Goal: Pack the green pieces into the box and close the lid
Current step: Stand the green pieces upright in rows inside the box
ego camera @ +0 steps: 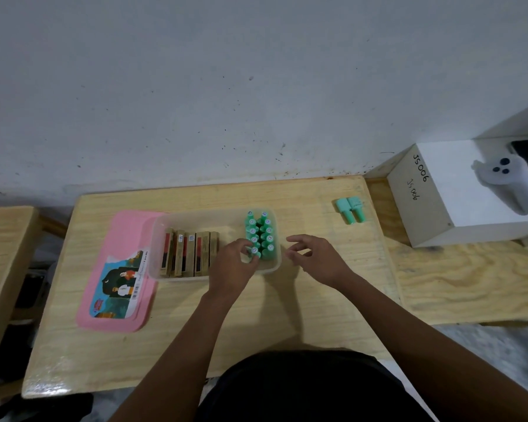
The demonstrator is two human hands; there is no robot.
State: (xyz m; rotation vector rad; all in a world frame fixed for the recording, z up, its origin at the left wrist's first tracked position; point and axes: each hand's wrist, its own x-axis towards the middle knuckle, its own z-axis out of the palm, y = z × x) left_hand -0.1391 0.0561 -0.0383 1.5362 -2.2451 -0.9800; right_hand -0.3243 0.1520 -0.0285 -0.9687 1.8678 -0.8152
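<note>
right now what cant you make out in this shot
- Numbers on the green pieces in the box: head view, too small.
- Nearest piece in the left row: partly covered by the left hand, so its grip is unclear.
- Print on the brown cartons: blurred.
- Pink lid: its far corner is hidden under the box.
- Right hand: its palm faces away.

the left hand (237, 260) pinches a green piece (254, 252) in the clear box (162, 226); the right hand (314, 258) hovers just beside, fingers spread; two green pieces (350, 210) lie apart on the counter (287, 315).
</note>
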